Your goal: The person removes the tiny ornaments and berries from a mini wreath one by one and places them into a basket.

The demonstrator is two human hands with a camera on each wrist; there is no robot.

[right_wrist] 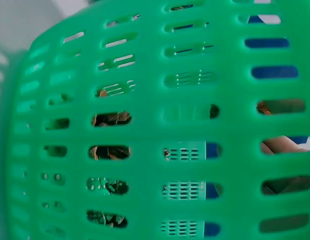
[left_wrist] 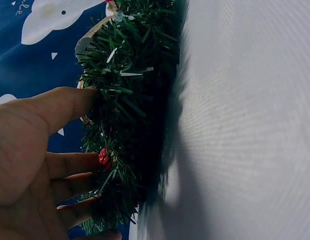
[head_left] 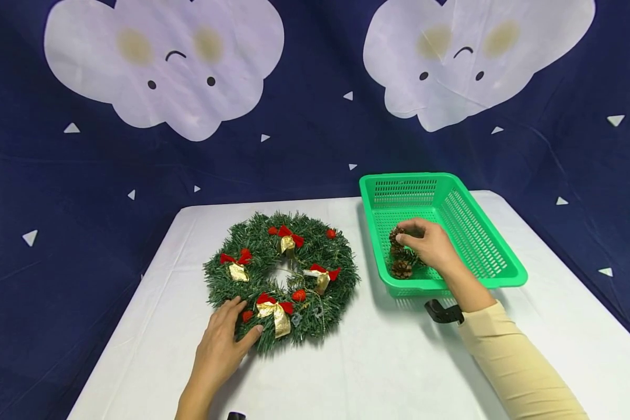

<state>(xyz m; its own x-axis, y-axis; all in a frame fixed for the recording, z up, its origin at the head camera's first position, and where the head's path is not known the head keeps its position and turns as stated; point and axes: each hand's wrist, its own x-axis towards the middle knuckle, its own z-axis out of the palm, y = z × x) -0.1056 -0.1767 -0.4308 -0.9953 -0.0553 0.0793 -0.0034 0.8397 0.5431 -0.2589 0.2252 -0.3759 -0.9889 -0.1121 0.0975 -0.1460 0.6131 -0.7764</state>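
A green wreath (head_left: pixel 328 315) with red and gold bows and red strawberry-like berries lies flat on the table. My left hand (head_left: pixel 221 341) rests on its near left edge, fingers spread; in the left wrist view the fingers (left_wrist: pixel 69 162) touch the greenery beside a red berry (left_wrist: pixel 104 158). Over the green basket (head_left: pixel 375 233), my right hand (head_left: pixel 427 242) pinches a brown pine cone (head_left: pixel 396 234) between thumb and fingers. Another pine cone (head_left: pixel 401 269) lies below it in the basket, near some green sprigs. The basket's slotted wall (right_wrist: pixel 144 135) mostly hides the right hand in the right wrist view.
The white-covered table (head_left: pixel 341 379) carries the wreath at left and the basket at back right. Behind it hangs a dark blue cloth (head_left: pixel 315 157) with cloud faces and small white triangles. A black wrist mount (head_left: pixel 443 312) sits under the right wrist, by the basket's near rim.
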